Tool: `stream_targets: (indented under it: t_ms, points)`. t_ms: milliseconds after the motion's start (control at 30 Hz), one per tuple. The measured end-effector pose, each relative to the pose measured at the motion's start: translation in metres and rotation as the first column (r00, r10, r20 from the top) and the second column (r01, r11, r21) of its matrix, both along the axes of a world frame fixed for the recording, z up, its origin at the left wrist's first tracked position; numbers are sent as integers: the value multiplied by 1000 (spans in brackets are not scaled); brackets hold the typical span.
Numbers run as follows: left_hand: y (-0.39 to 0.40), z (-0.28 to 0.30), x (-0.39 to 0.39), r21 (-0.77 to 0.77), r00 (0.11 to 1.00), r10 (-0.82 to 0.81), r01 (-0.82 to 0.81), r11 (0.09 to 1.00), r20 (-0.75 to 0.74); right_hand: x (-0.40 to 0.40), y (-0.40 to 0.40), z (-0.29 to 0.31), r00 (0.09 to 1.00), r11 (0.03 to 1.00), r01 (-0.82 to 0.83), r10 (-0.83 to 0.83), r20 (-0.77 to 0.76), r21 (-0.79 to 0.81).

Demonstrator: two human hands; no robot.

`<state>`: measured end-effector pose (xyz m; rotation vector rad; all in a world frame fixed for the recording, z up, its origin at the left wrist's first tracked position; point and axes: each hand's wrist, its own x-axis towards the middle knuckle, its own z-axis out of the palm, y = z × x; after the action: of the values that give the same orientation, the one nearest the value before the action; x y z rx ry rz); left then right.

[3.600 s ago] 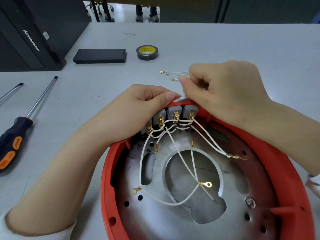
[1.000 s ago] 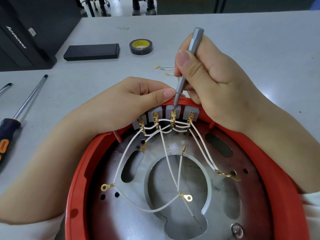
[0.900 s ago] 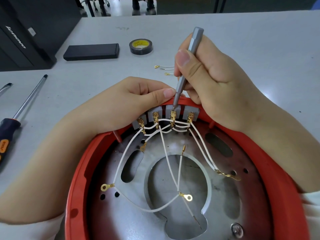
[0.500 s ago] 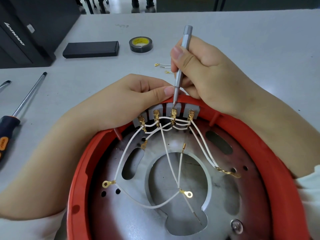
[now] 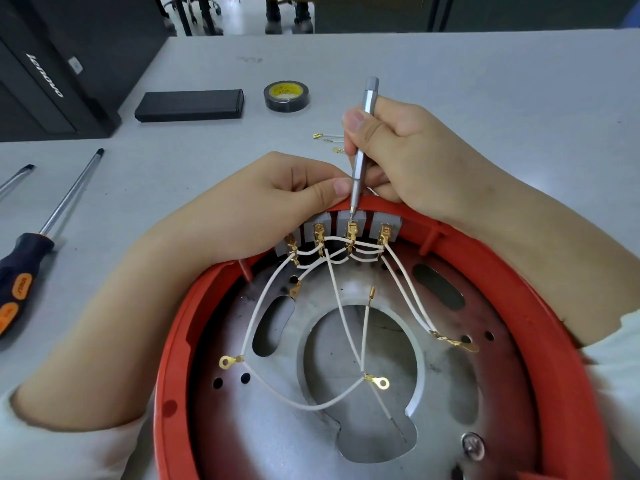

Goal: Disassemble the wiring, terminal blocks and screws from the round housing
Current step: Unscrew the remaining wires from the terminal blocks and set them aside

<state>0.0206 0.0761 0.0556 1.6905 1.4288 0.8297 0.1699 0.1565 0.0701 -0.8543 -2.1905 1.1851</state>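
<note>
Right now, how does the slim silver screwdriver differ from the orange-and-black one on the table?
The silver screwdriver is thin and all metal; the orange-and-black screwdriver has a thick grip handle and a long bare shaft. The silver one stands nearly upright, held by the right hand, its tip on a terminal block; the other lies flat and untouched, left of the red housing. Both point away from the person.
</note>
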Motion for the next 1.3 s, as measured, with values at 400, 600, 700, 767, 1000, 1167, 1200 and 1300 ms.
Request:
stream_targets:
  t_ms: [400, 600, 700, 767, 1000, 1167, 1200, 1300]
  points:
    - [0, -2, 0, 46, 999, -28, 29, 999, -24, 2, -1, 10, 995, 997, -61, 65, 79, -47]
    - [-1, 0, 0, 40, 999, -9, 10, 999, -36, 11, -11, 6, 994, 993, -100, 103, -47, 61]
    - [0, -1, -1, 22, 1000, -9, 10, 1000, -23, 12, -17, 6, 989, 987, -128, 135, -62, 101]
    - [0, 0, -1, 17, 999, -7, 7, 1000, -31, 13, -21, 6, 987, 980, -135, 145, -62, 146]
    - [-3, 1, 2, 71, 998, -22, 27, 997, -62, 17, -30, 5, 997, 910, -71, 76, 5, 409]
    - [0, 0, 0, 1, 1000, 6, -6, 1000, -2, 18, -16, 6, 995, 995, -23, 32, -99, 94]
    - [0, -1, 0, -6, 1000, 9, -9, 1000, 5, 17, -15, 5, 992, 998, -12, 20, -124, 61]
    - [0, -1, -1, -22, 1000, 11, -10, 1000, 19, 14, -14, 2, 987, 999, 4, 2, -162, 40]
